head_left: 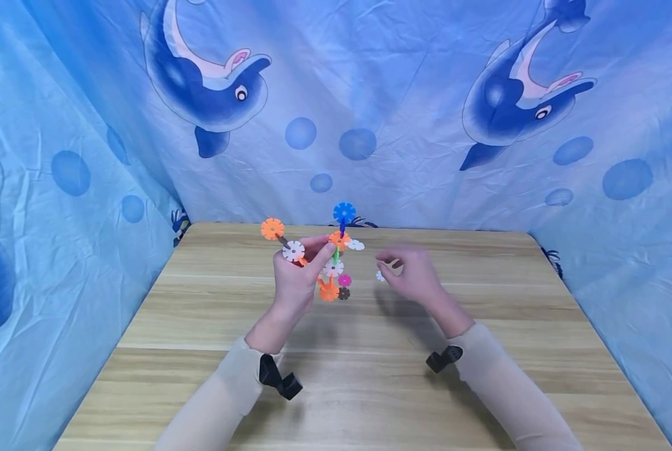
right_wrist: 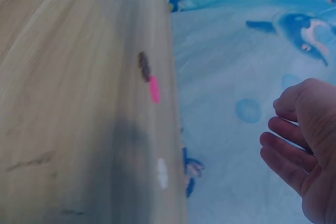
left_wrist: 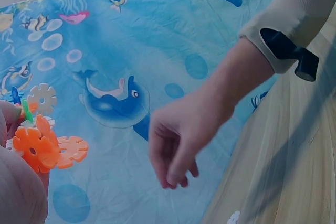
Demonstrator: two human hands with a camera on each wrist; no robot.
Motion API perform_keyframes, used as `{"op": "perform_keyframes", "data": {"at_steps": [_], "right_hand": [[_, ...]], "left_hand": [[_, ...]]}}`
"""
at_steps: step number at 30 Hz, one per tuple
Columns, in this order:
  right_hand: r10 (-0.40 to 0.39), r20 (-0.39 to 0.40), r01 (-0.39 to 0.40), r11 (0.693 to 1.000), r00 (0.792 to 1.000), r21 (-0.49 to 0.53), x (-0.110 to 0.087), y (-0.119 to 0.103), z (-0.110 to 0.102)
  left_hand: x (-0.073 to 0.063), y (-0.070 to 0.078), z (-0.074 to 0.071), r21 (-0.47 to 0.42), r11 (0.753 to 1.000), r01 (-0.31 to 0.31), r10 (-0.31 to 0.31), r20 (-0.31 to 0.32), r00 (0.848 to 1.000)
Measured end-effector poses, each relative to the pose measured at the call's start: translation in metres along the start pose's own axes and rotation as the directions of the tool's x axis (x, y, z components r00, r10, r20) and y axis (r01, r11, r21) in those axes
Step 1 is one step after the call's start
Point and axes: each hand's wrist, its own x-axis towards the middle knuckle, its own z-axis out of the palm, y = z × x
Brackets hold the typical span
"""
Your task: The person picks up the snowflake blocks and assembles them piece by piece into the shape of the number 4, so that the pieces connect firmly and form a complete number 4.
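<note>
My left hand (head_left: 294, 285) grips a branching build of interlocked snowflake discs, raised above the table. Among its notched pieces are a blue disc (head_left: 344, 212) at the top, an orange disc (head_left: 272, 228) at the left end and a white disc (head_left: 293, 251) beside the thumb. Orange discs (left_wrist: 37, 149) show close up in the left wrist view; fingers hide part of the build. To the right hovers my right hand (head_left: 414, 272), fingers loosely bent, with nothing seen between them. Near its fingertips, a loose white disc (right_wrist: 162, 173) lies on the table.
Loose on the wooden table (head_left: 336, 388) are a pink disc (right_wrist: 154, 88) and a brown disc (right_wrist: 144, 66), side by side below the raised build. A blue dolphin-print curtain (head_left: 403, 75) hangs behind the table's far edge and along both sides.
</note>
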Motion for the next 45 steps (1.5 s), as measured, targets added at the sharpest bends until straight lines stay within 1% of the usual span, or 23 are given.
{"op": "perform_keyframes", "data": {"at_steps": [7,12,17,21,27,30,33,36,39,42,45], "right_hand": [[0.066,0.06,-0.064,0.997,0.996,-0.03,-0.004,0.022,0.016],[0.124,0.106,-0.118,0.991,0.987,-0.059,-0.006,0.03,0.024],[0.159,0.126,-0.151,0.986,0.979,-0.07,-0.007,0.036,0.03],[0.163,0.135,-0.155,0.986,0.977,-0.065,-0.008,0.039,0.033],[0.167,0.161,-0.159,0.985,0.973,-0.059,-0.009,0.042,0.037],[0.184,0.187,-0.175,0.982,0.965,-0.065,-0.01,0.043,0.039],[0.205,0.23,-0.191,0.978,0.951,-0.082,-0.007,0.043,0.04],[0.203,0.296,-0.173,0.977,0.934,-0.122,-0.009,0.043,0.042],[0.188,0.356,-0.129,0.975,0.916,-0.183,-0.013,0.043,0.044],[0.182,0.375,-0.1,0.969,0.909,-0.227,-0.017,0.041,0.044],[0.191,0.366,-0.107,0.965,0.911,-0.239,-0.018,0.038,0.043]], "left_hand": [[-0.001,-0.001,0.001,-0.003,1.0,0.001,-0.001,0.004,1.0],[-0.001,-0.003,0.002,0.007,1.0,0.001,-0.001,0.002,1.0],[-0.001,-0.006,0.003,0.019,1.0,-0.002,0.002,0.005,1.0],[-0.002,-0.006,0.005,0.007,1.0,-0.002,0.002,0.011,1.0],[-0.003,-0.006,0.007,-0.001,1.0,0.015,-0.015,0.016,1.0],[-0.004,-0.007,0.007,0.005,1.0,0.022,-0.022,0.015,1.0],[-0.002,-0.006,0.008,0.012,1.0,0.026,-0.026,0.011,1.0],[-0.003,-0.005,0.009,0.028,0.999,0.043,-0.043,0.0,0.999],[-0.006,-0.003,0.01,0.049,0.996,0.071,-0.072,0.002,0.997],[-0.009,-0.002,0.012,0.068,0.994,0.087,-0.088,0.004,0.996],[-0.009,0.001,0.013,0.066,0.994,0.083,-0.083,0.0,0.997]]}}
